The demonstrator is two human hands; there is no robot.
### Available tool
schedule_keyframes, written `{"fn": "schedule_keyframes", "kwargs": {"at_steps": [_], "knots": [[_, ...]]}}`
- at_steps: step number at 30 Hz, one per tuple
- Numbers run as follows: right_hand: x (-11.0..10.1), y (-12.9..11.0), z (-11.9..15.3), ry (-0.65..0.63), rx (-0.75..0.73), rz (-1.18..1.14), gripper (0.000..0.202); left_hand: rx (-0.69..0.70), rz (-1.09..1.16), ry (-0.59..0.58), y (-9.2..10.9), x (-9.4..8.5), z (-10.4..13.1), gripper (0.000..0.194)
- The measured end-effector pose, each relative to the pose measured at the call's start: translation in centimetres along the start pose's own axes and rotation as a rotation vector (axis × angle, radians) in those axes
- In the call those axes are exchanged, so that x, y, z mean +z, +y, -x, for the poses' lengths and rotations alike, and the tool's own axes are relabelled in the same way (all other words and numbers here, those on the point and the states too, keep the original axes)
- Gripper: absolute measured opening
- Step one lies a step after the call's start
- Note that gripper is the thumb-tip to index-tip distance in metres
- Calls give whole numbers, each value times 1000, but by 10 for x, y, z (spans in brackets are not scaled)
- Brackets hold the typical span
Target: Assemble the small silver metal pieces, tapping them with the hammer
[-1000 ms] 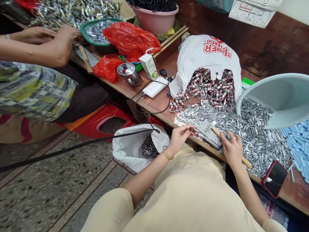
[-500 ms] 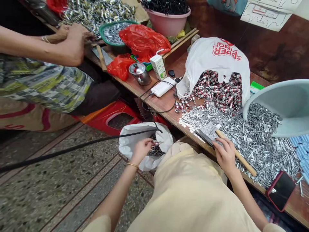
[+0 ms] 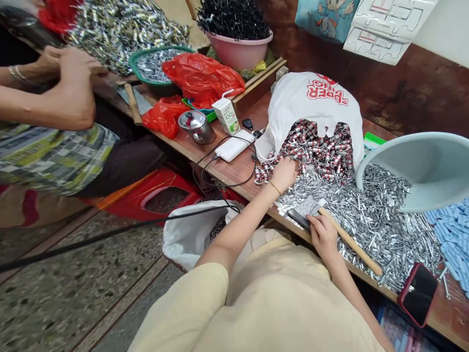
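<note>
Reaching our left hand (image 3: pixel 285 174) into the red-banded parts (image 3: pixel 322 146) beside the hammer (image 3: pixel 344 234), fingers curled; our right hand (image 3: pixel 322 237) is pressing flat there; loose parts risk rolling off.

Beside the white shopping bag (image 3: pixel 315 100) with red lettering, red-and-silver metal parts (image 3: pixel 322 146) spill onto a heap of plain silver pins (image 3: pixel 377 215), and right of that bag stand a pale grey-blue basin (image 3: pixel 428 166) and light blue tubes (image 3: pixel 454 234). Left of the bag lie a white power bank (image 3: pixel 234 145), a white-and-green carton (image 3: pixel 227 115), red plastic bags (image 3: pixel 201 73), a green bowl (image 3: pixel 136 56) and a pink tub (image 3: pixel 240 49) of black pieces. The co-worker's shirt (image 3: pixel 51 156) is checked in green, yellow and grey.
</note>
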State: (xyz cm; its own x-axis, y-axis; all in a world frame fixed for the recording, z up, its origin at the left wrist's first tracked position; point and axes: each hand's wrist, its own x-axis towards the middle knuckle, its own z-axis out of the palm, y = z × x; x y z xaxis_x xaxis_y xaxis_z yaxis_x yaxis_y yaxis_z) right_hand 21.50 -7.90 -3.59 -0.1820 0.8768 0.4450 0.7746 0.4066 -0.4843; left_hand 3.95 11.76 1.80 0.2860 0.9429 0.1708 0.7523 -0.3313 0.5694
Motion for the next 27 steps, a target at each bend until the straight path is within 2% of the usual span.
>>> {"fn": "schedule_keyframes", "kwargs": {"at_steps": [2,4,6,9,13,15,18,20,21,23,25,27], "knots": [[1,0,0,18,9,-3,33,-5,-82,-29,-4,9,-21,6],[2,1,-1,39,10,-1,33,16,-108,-46,-12,15,-23,9],[4,2,-2,46,10,-1,33,24,-134,-43,-21,19,-14,6],[7,2,-2,21,24,-14,33,32,-121,-13,-33,19,3,12],[3,-5,-5,-9,38,-58,32,-24,116,68,-46,16,13,9],[-9,-7,-11,-24,81,-132,31,-114,349,115,-51,13,15,10],[-41,5,-23,37,276,-168,26,-233,645,159,-57,9,20,14],[-66,22,-32,107,392,-36,25,-253,664,162,-56,6,25,18],[-77,32,-36,102,424,51,24,-240,628,153,-53,4,28,19],[-91,51,-43,-56,464,229,20,-170,524,124,-43,1,35,20],[-95,63,-45,-217,478,374,16,-58,432,103,-33,-3,43,21],[-92,69,-43,-273,494,469,12,57,370,98,-26,-7,53,22]]}}
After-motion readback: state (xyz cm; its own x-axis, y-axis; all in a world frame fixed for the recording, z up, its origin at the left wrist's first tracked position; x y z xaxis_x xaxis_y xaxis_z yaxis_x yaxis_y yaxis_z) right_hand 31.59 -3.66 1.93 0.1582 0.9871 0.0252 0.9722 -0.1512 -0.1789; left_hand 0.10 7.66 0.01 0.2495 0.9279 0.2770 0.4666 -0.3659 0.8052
